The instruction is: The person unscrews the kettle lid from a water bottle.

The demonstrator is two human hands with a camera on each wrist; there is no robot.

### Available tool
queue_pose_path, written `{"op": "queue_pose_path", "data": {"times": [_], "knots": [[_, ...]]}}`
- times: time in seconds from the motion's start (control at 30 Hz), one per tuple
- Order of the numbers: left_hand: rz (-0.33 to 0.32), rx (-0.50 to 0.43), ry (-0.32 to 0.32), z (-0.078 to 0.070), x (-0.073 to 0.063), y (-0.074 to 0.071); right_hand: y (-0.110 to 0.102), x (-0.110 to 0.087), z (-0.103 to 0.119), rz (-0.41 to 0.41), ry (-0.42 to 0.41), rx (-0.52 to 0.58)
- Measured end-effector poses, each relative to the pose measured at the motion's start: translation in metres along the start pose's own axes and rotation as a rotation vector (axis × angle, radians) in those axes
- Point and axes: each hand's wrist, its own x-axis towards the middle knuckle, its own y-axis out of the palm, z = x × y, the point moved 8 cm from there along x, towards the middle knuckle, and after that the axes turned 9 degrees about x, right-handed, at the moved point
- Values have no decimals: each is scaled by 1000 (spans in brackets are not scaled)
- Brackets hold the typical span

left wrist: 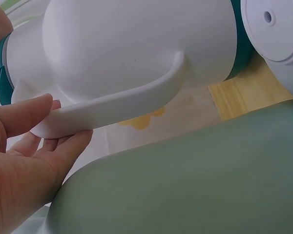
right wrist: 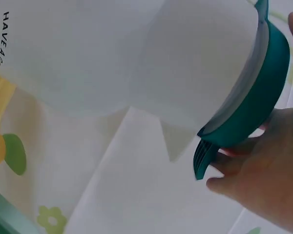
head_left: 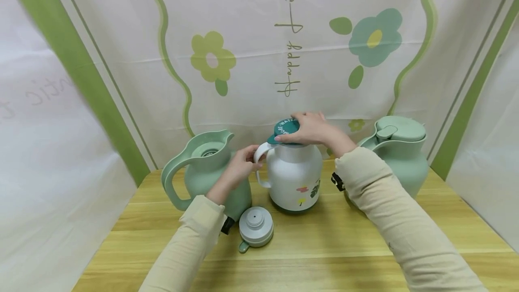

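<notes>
A white vacuum jug (head_left: pixel 293 177) with a dark green base and printed leaves stands upright on the table, its handle towards the left. My left hand (head_left: pixel 240 166) grips the upper part of that handle (left wrist: pixel 122 107), thumb on one side and fingers on the other. Over the jug's top, my right hand (head_left: pixel 310 130) holds the round teal lid (head_left: pixel 285 128), thumb at its near edge and fingers over the far side. The right wrist view shows the lid's rim (right wrist: pixel 263 92) seated at the jug's neck, with fingers by its ridged tab (right wrist: pixel 205 157).
Close by on the left stands a green jug (head_left: pixel 239 193) with its mouth uncovered. A grey stopper (head_left: pixel 256 228) lies on the wooden table (head_left: pixel 308 260) in front of it. Another green jug (head_left: pixel 409 166), lid on, is behind my right forearm. A printed curtain (head_left: pixel 251 21) hangs behind.
</notes>
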Motion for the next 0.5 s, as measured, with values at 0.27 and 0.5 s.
{"op": "queue_pose_path", "data": {"times": [0.27, 0.5], "knots": [[2, -4, -3, 2, 1, -1, 2, 2, 5, -39, -2, -24], [12, -5, -3, 2, 2, 0, 5, 4, 6, 3, -76, 1]]}}
